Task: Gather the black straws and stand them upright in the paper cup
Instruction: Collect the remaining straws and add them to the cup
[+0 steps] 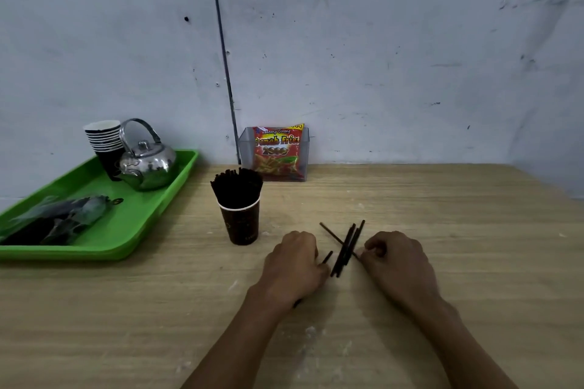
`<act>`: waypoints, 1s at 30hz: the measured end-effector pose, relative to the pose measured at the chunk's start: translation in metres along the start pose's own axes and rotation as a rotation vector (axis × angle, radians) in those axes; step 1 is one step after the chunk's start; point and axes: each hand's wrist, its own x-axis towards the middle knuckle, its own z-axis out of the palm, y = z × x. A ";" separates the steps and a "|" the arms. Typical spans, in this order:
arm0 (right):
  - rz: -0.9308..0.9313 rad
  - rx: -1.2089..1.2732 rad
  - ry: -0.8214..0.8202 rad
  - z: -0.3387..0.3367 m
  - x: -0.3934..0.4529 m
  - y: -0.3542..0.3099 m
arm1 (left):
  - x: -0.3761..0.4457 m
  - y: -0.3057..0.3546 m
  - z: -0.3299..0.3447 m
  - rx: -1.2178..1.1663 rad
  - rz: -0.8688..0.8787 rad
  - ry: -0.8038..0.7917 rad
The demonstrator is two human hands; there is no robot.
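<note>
A dark paper cup (240, 224) stands on the wooden table, packed with upright black straws (237, 188). To its right a few loose black straws (346, 248) lie crossed on the table between my hands. My left hand (295, 262) rests palm down beside them, fingers curled over one straw whose tip (327, 257) sticks out and whose other end shows under my wrist. My right hand (395, 257) is curled at the right of the pile, its fingertips pinching the end of a thin straw.
A green tray (132, 224) at the left holds a stack of paper cups (106, 142), a metal kettle (147, 164) and a plastic bag of dark items (60, 218). A clear box with a snack packet (278, 151) stands against the wall.
</note>
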 end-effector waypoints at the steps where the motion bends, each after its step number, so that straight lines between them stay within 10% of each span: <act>1: -0.003 -0.030 0.007 0.001 0.000 -0.001 | 0.000 0.003 0.000 0.018 -0.015 0.001; 20: 0.126 -0.063 0.220 -0.002 -0.001 -0.006 | 0.045 0.049 0.007 0.077 -0.162 -0.038; 30: 0.162 0.092 0.031 -0.005 0.006 0.007 | 0.066 0.070 0.014 0.025 -0.151 0.019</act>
